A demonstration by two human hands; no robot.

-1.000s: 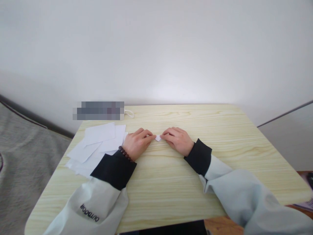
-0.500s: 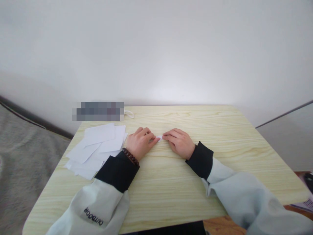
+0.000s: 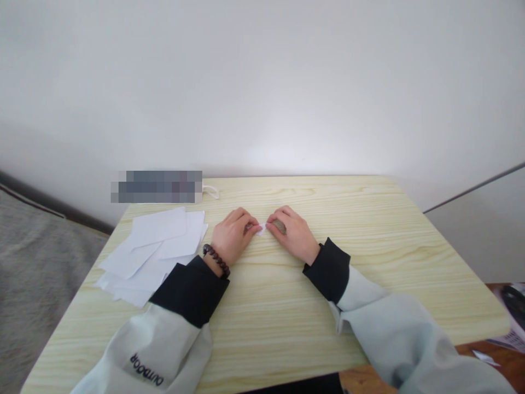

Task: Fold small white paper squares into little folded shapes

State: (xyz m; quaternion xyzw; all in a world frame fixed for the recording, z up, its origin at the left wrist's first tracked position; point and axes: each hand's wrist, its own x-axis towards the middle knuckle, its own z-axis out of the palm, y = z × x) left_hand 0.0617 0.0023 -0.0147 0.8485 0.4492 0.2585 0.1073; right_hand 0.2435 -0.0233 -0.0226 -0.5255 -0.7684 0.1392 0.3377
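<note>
A small piece of white paper [image 3: 262, 229] is pinched between my two hands over the middle of the table. My left hand [image 3: 233, 232], with a dark beaded bracelet [image 3: 216, 260] at its wrist, grips the paper's left end between thumb and fingertips. On the other side, the thumb and index finger of my right hand [image 3: 296, 234] close on the right end. The fingers cover most of the piece, so its full shape is hidden. Loose white paper sheets [image 3: 158, 230] lie overlapping to the left of my left hand.
The light wood-grain table [image 3: 262, 317] meets a white wall [image 3: 262, 87] at its back edge. A blurred-out object [image 3: 158, 187] with a white loop [image 3: 211, 191] stands at the back left. A brown surface holding a white scrap [image 3: 486, 358] shows at lower right.
Both hands have shifted slightly; the right hand's fingers now arch more, leaving a gap above its thumb. The paper stays between the fingertips. The camera view has turned a little.
</note>
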